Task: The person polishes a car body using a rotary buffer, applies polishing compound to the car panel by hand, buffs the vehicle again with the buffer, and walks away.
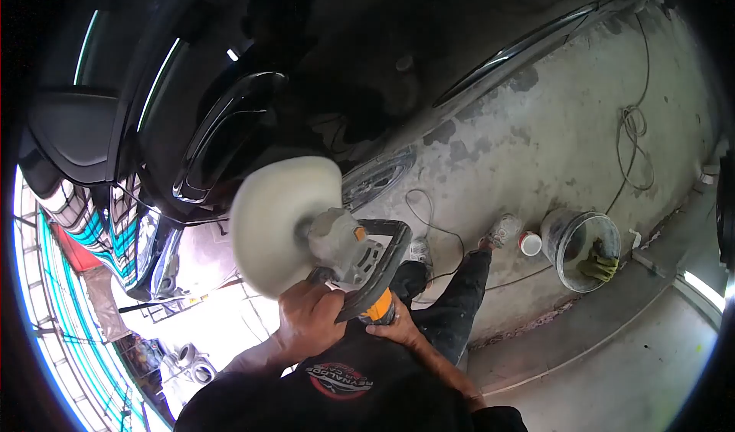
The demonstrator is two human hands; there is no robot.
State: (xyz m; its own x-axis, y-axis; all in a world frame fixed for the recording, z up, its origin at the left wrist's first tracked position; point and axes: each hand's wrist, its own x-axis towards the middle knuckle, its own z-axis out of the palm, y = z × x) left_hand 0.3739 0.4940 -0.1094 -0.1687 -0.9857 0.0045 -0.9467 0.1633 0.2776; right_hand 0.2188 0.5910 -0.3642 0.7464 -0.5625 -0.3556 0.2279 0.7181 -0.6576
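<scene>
My left hand (310,315) and right hand (398,326) clamp the rotary polisher (334,242), its white pad (268,229) by the glossy black car body (344,72), contact unclear; tilting could gouge paint, and the looped floor cord (462,242) could trip me.

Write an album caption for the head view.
Left grip and right grip hold a polisher, its pale pad beside a glossy black car, a bucket on the floor.
</scene>
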